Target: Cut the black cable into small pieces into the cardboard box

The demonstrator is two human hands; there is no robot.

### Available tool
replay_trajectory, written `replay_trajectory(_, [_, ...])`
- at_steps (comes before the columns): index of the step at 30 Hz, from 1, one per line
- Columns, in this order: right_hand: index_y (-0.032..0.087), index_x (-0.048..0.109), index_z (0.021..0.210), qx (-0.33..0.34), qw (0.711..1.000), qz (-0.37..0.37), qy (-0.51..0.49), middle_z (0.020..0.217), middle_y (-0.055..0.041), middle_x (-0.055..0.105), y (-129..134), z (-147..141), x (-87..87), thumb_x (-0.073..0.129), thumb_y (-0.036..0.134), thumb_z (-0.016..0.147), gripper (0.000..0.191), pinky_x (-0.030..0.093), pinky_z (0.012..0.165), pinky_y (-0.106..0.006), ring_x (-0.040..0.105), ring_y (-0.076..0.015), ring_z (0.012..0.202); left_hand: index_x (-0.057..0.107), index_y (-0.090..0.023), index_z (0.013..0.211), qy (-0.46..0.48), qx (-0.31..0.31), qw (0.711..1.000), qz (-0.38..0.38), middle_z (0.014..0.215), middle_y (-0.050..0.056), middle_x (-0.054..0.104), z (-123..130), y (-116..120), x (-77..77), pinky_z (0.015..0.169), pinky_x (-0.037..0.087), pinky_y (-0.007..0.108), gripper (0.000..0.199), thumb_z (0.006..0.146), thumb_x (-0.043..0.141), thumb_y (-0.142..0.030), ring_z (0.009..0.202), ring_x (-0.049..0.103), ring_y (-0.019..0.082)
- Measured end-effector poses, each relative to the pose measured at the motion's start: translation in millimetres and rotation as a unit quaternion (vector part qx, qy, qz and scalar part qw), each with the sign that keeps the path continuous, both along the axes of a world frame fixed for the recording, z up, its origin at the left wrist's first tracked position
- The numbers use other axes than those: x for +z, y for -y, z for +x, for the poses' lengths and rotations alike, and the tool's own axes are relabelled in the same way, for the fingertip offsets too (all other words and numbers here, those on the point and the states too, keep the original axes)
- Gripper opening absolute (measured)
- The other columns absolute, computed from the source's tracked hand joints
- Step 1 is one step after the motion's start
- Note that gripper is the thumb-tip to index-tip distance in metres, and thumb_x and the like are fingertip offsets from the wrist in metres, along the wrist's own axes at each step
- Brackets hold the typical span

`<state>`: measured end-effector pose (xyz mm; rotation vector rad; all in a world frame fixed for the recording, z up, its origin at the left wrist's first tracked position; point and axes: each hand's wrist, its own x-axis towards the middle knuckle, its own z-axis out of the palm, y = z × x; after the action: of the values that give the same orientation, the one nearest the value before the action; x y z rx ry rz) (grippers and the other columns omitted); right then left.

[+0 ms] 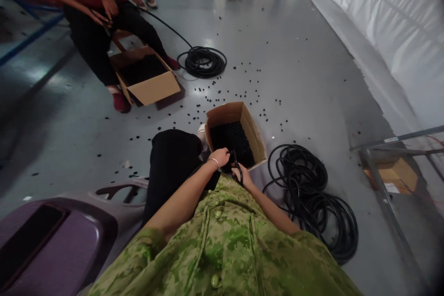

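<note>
Over the near edge of a cardboard box (255,134), my two hands are close together. The box holds a heap of small black pieces (231,136). My right hand (244,177) is closed round the black handles of a pair of scissors (237,164), whose blades point into the box. My left hand (219,157), with a bracelet at its wrist, has its fingers pinched together just left of the scissors. What it pinches is too dark and small to make out. A tangled coil of black tubing (298,171) lies on the floor to the right of the box.
Ahead on the left, a seated person (93,14) has another cardboard box (154,88) of black pieces and a tubing coil (204,61). Black bits are scattered over the floor. A purple chair (69,249) with a dark phone-like slab stands left; a metal frame (385,185) stands right.
</note>
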<state>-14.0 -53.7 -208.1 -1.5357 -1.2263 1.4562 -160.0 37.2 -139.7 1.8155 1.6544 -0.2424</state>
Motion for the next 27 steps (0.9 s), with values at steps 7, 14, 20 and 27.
replay_trajectory(7, [0.018, 0.065, 0.102, 0.034, 0.999, -0.017, 0.003, 0.071, 0.002, 0.063, 4.4, 6.7, 17.8, 0.06, 0.038, 0.074, 0.035, 0.041, 0.058, -0.022, 0.053, -0.0123, 0.059, 0.067, -0.02, 0.121, 0.043, 0.034, 0.998, 0.026, 0.122, 0.009, 0.07, -2.7, -1.7, 4.6, 0.094, 0.048, 0.029, 0.037, 0.095, 0.042, -0.032, 0.112, 0.065, 0.022])
replay_trajectory(14, [0.019, 0.067, 0.104, 0.063, 0.995, 0.022, 0.068, 0.085, -0.0017, 0.07, 2.5, 7.1, 19.4, 0.058, 0.038, 0.077, 0.034, 0.046, 0.073, -0.027, 0.061, -0.0167, 0.076, 0.069, -0.018, 0.117, 0.092, 0.057, 0.994, 0.024, 0.107, 0.007, 0.074, -2.6, -1.3, 8.1, 0.086, 0.049, 0.026, 0.036, 0.095, 0.044, -0.029, 0.099, 0.067, 0.019])
replay_trajectory(20, [0.019, 0.068, 0.107, 0.072, 0.992, 0.033, 0.101, 0.092, -0.0035, 0.071, 4.0, 9.7, 19.7, 0.057, 0.036, 0.077, 0.036, 0.047, 0.075, -0.028, 0.062, -0.0185, 0.079, 0.07, -0.019, 0.114, 0.089, 0.051, 0.994, 0.027, 0.108, 0.007, 0.074, -2.3, -0.9, 5.2, 0.086, 0.048, 0.026, 0.034, 0.095, 0.045, -0.031, 0.1, 0.066, 0.02])
replay_trajectory(27, [0.019, 0.07, 0.105, 0.066, 0.991, 0.048, 0.108, 0.088, -0.0032, 0.071, 4.4, 8.9, 17.0, 0.056, 0.036, 0.077, 0.035, 0.046, 0.073, -0.027, 0.06, -0.0167, 0.074, 0.07, -0.019, 0.114, 0.087, 0.041, 0.995, 0.015, 0.104, 0.007, 0.074, -1.8, -0.4, 5.0, 0.083, 0.048, 0.026, 0.034, 0.095, 0.045, -0.03, 0.097, 0.067, 0.019])
